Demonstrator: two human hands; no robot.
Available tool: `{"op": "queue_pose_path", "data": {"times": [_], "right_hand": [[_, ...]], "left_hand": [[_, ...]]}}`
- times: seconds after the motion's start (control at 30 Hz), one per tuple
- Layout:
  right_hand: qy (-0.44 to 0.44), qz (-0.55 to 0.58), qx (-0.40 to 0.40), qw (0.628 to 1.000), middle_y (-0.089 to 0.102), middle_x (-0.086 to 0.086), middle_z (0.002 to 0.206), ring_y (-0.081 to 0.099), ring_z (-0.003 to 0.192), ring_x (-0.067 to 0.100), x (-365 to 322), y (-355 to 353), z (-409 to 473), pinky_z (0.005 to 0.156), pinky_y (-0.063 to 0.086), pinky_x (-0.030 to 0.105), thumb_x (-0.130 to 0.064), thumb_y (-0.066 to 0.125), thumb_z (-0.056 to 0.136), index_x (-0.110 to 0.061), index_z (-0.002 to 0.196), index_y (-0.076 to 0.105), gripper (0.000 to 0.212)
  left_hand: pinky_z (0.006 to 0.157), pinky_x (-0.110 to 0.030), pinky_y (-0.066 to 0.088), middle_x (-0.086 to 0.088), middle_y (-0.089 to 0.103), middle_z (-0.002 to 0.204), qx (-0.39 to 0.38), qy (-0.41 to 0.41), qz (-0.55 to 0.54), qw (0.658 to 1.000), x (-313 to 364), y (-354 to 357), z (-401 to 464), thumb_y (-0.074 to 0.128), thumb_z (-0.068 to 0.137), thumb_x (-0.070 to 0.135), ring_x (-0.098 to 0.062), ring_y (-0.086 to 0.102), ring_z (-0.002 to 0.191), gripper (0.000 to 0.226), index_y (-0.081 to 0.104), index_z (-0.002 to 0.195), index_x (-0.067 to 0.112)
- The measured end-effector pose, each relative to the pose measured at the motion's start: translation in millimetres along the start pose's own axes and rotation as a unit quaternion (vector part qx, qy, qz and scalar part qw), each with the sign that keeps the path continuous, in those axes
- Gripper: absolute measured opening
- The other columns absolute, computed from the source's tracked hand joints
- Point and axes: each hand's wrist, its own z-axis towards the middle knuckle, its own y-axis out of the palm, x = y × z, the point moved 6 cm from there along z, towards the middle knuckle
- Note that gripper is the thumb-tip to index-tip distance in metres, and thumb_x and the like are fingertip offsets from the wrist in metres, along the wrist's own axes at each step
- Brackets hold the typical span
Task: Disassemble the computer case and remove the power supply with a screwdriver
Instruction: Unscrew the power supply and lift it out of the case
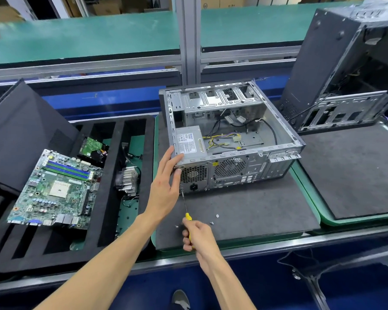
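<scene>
Head view shows the computer case (233, 139) lying on its side on a dark foam mat (244, 211), side panel off and interior exposed. The motherboard (56, 189) already lies out on the black foam tray (112, 220) to the left, beside a finned heatsink (128, 180) and a hard drive (93, 147), so the disassembly appears well advanced. The power supply (190, 143) is not yet removed: it sits in the near left corner of the case, its bundle of yellow and black wires (224, 139) trailing loose across the case floor. Three small screws (217, 216) lie on the mat near the right hand, which suggests some fasteners are already out. The left hand (166, 186) braces the rear corner of the case, fingers straight and slightly spread, thumb resting on the top edge by the power supply. The right hand (197, 236) has its fingers curled tightly round the yellow handle of the screwdriver (185, 204), whose thin steel shaft meets the rear panel at the lower left corner beside the perforated fan grille (193, 174). Remaining work, by estimate: finish this screw, then lift the unit free. The case is bare stamped sheet metal with punched slots; the mat is matte and slightly compressible in appearance.
</scene>
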Motion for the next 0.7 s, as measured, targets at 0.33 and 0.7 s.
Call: {"op": "queue_pose_path", "data": {"times": [0.33,0.7], "right_hand": [[0.013,-0.029,-0.037,0.999,0.054,0.000,0.058,0.042,0.046,0.011,-4,4,-6,0.041,0.034,0.023,-0.019,0.059,0.101,-0.012,0.096,0.044,0.017],[0.049,0.014,-0.052,0.997,0.056,0.003,0.065,0.048,0.051,0.013,0,-1,-1,0.044,0.037,0.024,-0.018,0.055,0.102,-0.009,0.100,0.054,0.009]], "left_hand": [[0.114,-0.036,0.038,0.017,0.026,0.159,-0.007,-0.006,-0.025,1.000,8,-2,-1,0.049,0.103,0.012,-0.007,0.029,0.147,0.042,0.047,0.143,0.025],[0.071,-0.033,0.060,-0.018,0.075,0.091,0.027,-0.493,-0.195,0.848,-67,15,-70,0.059,0.100,0.025,-0.027,0.072,0.082,0.026,0.069,0.097,0.001]]}}
